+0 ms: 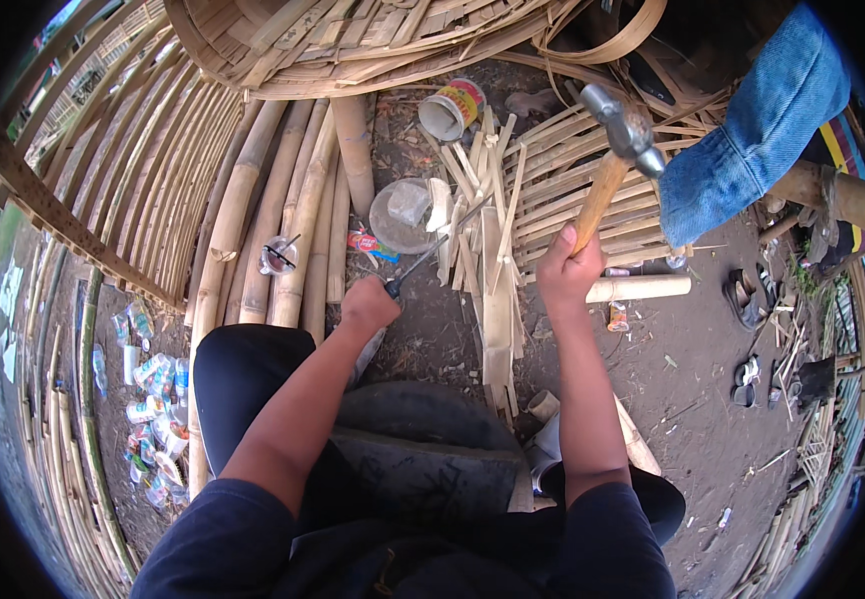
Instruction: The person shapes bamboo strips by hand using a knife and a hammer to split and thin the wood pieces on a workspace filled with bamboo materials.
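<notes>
My left hand (370,305) is closed round the dark handle of a screwdriver (421,262). Its long thin shaft slants up and right toward a bundle of split bamboo strips (495,290); whether the tip touches them I cannot tell. To the right, my right hand (565,272) grips the wooden handle of a ball-peen hammer (604,190). The hammer's metal head is raised, close to a blue denim piece (757,130) at the upper right. Beneath the hammer lies a panel of parallel bamboo slats (562,205).
Thick bamboo poles (305,235) lie left of my left hand. A round shallow container (393,232) and a tin can (444,115) stand ahead. A woven bamboo basket (353,50) hangs over the far side. Plastic cups (158,399) litter the left; sandals (742,299) lie right.
</notes>
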A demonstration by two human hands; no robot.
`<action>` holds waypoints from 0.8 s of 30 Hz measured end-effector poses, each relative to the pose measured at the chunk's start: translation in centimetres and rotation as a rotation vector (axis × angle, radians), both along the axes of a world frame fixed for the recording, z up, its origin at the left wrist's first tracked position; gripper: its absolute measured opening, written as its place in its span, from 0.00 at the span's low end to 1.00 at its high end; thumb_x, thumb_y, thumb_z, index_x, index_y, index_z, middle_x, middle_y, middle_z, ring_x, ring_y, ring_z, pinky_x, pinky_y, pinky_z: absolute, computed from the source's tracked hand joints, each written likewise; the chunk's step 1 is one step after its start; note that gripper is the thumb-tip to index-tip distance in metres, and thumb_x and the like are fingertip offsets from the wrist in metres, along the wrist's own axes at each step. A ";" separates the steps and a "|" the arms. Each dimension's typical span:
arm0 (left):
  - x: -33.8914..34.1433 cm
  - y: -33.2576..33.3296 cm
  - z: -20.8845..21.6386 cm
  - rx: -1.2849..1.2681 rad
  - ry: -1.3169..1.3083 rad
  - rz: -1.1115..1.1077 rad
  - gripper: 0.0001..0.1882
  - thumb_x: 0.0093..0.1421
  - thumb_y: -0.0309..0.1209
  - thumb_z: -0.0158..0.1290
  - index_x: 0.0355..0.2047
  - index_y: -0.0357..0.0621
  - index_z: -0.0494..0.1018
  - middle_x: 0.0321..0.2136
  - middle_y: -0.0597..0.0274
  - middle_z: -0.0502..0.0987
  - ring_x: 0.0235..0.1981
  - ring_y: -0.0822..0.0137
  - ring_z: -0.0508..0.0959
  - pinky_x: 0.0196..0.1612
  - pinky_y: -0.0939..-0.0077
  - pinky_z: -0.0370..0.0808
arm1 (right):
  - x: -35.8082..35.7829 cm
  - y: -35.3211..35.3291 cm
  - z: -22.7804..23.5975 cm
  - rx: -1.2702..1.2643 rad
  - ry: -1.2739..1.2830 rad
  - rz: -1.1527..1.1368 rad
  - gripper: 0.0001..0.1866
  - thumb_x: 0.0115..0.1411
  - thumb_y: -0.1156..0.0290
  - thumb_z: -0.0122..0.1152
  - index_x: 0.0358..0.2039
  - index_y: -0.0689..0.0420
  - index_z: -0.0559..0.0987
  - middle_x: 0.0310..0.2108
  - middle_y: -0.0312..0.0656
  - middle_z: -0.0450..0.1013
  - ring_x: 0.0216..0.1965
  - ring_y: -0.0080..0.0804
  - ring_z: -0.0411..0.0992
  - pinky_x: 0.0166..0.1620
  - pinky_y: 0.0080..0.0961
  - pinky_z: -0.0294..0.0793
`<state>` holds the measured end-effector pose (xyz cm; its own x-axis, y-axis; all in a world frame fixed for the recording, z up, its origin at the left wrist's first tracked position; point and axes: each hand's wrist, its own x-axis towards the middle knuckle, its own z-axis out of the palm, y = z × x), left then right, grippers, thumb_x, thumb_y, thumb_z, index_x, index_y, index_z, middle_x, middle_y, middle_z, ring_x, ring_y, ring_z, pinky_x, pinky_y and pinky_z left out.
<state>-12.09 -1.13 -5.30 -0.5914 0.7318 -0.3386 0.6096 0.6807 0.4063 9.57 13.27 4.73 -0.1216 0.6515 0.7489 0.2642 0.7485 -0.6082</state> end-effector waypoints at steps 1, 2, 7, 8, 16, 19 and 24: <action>0.2 0.1 -0.1 -0.007 0.005 0.002 0.15 0.47 0.30 0.51 0.33 0.34 0.77 0.38 0.39 0.77 0.43 0.48 0.78 0.47 0.62 0.75 | 0.2 0.0 -4.3 -0.132 -0.146 -0.027 0.14 0.62 0.64 0.53 0.28 0.64 0.71 0.15 0.52 0.68 0.17 0.50 0.70 0.22 0.40 0.67; 0.4 0.4 -0.2 -0.011 0.008 -0.004 0.15 0.47 0.30 0.51 0.34 0.33 0.76 0.38 0.38 0.77 0.43 0.48 0.78 0.47 0.62 0.75 | 0.8 -0.1 -8.8 -0.262 -0.292 -0.061 0.15 0.62 0.63 0.53 0.29 0.65 0.72 0.18 0.56 0.71 0.20 0.55 0.73 0.24 0.44 0.69; -0.9 -0.9 -2.2 -0.008 0.075 -0.030 0.17 0.47 0.31 0.53 0.35 0.33 0.76 0.38 0.40 0.78 0.43 0.48 0.78 0.47 0.62 0.75 | 2.3 0.5 -15.0 -0.560 -0.758 -0.101 0.23 0.61 0.56 0.51 0.24 0.66 0.75 0.24 0.63 0.73 0.30 0.61 0.74 0.34 0.50 0.75; -0.9 -1.1 -3.0 0.003 0.090 -0.026 0.17 0.47 0.31 0.53 0.36 0.34 0.75 0.38 0.41 0.78 0.43 0.49 0.78 0.47 0.62 0.75 | 2.2 0.7 -13.8 -0.498 -0.691 -0.082 0.23 0.61 0.57 0.52 0.22 0.66 0.75 0.21 0.62 0.72 0.27 0.61 0.73 0.32 0.49 0.74; -0.2 -1.0 -2.0 -0.060 0.044 0.022 0.15 0.47 0.32 0.53 0.34 0.35 0.76 0.37 0.40 0.78 0.43 0.47 0.78 0.47 0.60 0.74 | 0.1 -0.3 7.2 -0.078 -0.314 0.036 0.16 0.62 0.62 0.56 0.26 0.63 0.70 0.14 0.53 0.68 0.17 0.53 0.70 0.22 0.41 0.68; 0.0 -0.9 -2.0 -0.056 0.040 0.028 0.15 0.47 0.32 0.53 0.33 0.34 0.76 0.36 0.40 0.78 0.43 0.47 0.78 0.48 0.60 0.74 | -0.8 -0.9 6.2 -0.028 -0.094 0.104 0.14 0.61 0.65 0.57 0.26 0.61 0.69 0.13 0.51 0.66 0.16 0.53 0.69 0.20 0.40 0.66; 0.6 0.4 -4.2 -0.056 -0.019 0.021 0.18 0.48 0.34 0.53 0.35 0.33 0.76 0.38 0.39 0.77 0.44 0.47 0.77 0.49 0.60 0.74 | 3.1 -1.0 -19.1 -0.577 -0.772 -0.083 0.18 0.63 0.58 0.51 0.29 0.63 0.73 0.21 0.58 0.73 0.26 0.58 0.75 0.30 0.49 0.75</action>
